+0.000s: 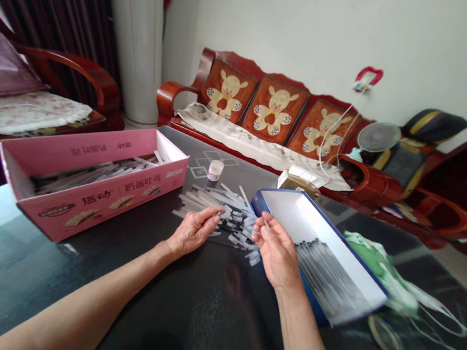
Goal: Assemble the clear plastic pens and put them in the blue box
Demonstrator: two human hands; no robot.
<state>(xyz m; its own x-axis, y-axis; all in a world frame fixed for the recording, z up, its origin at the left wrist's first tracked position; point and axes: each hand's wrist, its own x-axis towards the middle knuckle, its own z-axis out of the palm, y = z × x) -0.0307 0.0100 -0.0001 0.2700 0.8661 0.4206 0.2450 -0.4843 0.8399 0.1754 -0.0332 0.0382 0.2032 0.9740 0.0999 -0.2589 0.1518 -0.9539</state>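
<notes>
A loose pile of thin translucent plastic sticks (pixel 229 216) lies on the dark glass tabletop (pixel 126 303) between my hands. My left hand (pixel 193 229) rests at the pile's left side, fingertips together among the sticks; whether it grips one is hard to see. My right hand (pixel 275 253) hovers at the pile's right side, pinching what looks like a single stick. Just right of it sits a blue-edged white box (pixel 296 216), holding neatly packed rows of sticks. A pink printed cardboard box (pixel 101 182) to the left holds more sticks.
A small white capped jar (pixel 215 170) stands behind the pile. A folded packet (pixel 300 181) sits at the far table edge. A green-and-white bag with white cords (pixel 382 276) lies at the right. Beyond the table are a red wooden sofa (pixel 274 112) and a small fan (pixel 379 137).
</notes>
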